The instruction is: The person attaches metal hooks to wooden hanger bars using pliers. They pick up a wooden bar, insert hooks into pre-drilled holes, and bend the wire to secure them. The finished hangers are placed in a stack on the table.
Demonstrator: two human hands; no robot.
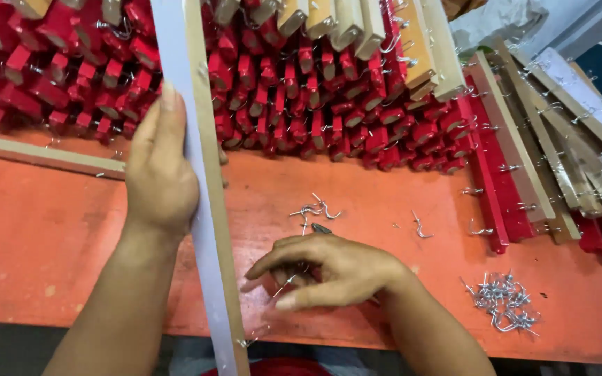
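The long pale strip (207, 209) is the landmark — it runs from the table's near edge up into the stacked red pieces (301, 90) and splits the orange table (36, 244) in two. Left of the strip, past the left hand (158, 174) that grips it, lies open tabletop, bounded at the far side by a flat wooden slat (43, 154). Right of the strip the right hand (325, 271) fills the near ground; beyond it a few loose metal hooks (315, 207) lie scattered. Farther right — a heap of hooks (503, 301) near the front edge, and slats with hooks (524, 153) fanned across the far corner. Bare table lies between these.
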